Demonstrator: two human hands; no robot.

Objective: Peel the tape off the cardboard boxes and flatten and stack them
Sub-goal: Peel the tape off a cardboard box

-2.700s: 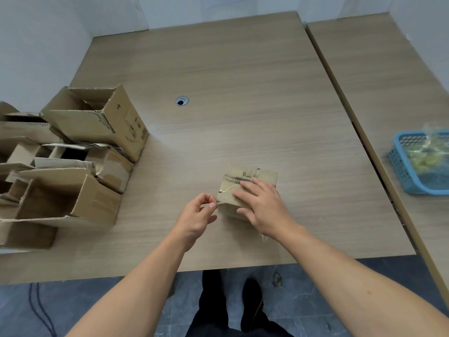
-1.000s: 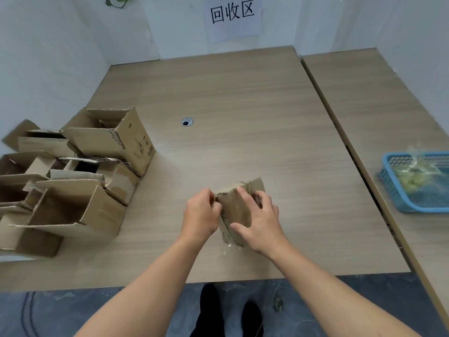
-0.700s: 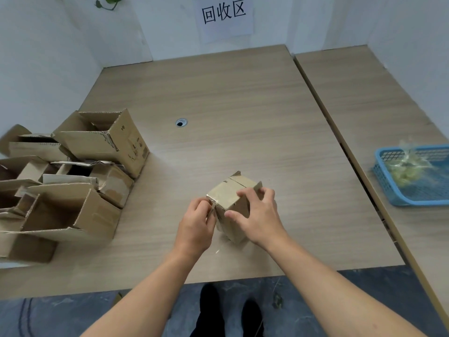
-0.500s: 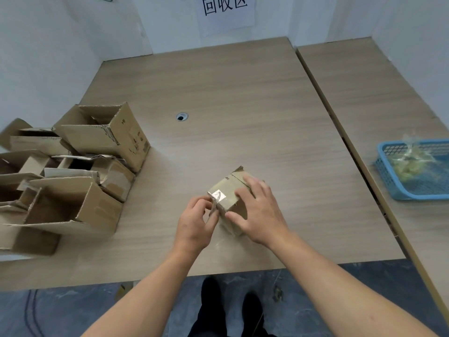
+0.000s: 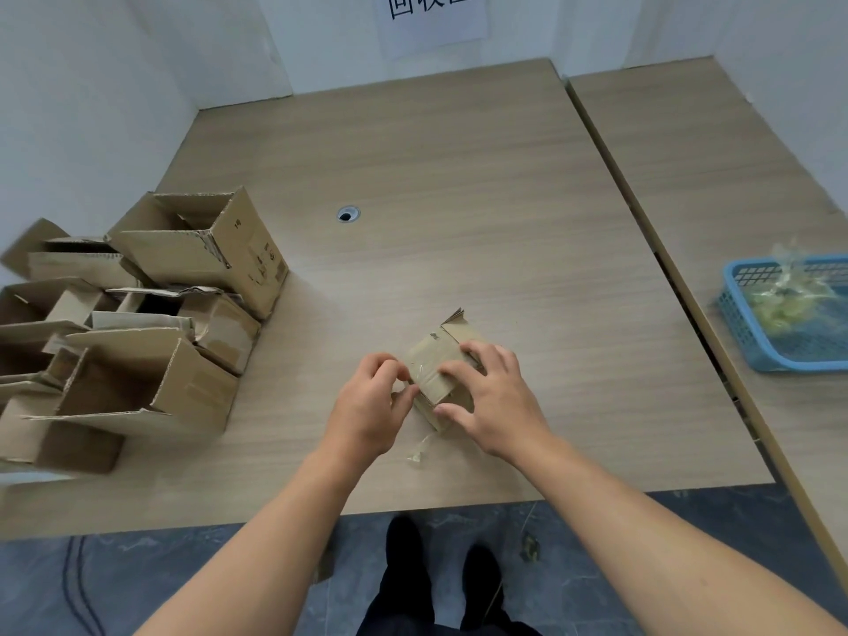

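The small cardboard box (image 5: 433,360) stood on the near middle part of the wooden table (image 5: 459,153), a little tilted, with one flap corner pointing up at its far side. A band of clear tape (image 5: 420,365) shone across its top left part. The left hand (image 5: 369,406) was at the left edge of the box, with the fingers curled; its thumb and forefinger were pressed together on the end of this tape and pinched it. The right hand (image 5: 495,397) lay over the right part of the box. Its fingers were spread on the top face and its thumb pressed the near side, so it gripped the box and kept it down on the table. A loose strip of tape (image 5: 418,452) hung from the near bottom corner of the box and lay on the table between the two wrists.

At the left edge of the table, well apart from the hands, there was a pile of open cardboard boxes (image 5: 202,254), lying on their sides and touching each other. A small round cable hole (image 5: 348,214) was in the table, farther than the box. At the right, a second table (image 5: 734,176) stood just beside the first. On it was a blue plastic basket (image 5: 743,332), partly cut off by the frame, with crumpled transparent material (image 5: 780,296) inside. A white paper sign (image 5: 426,20) hung on the far wall.
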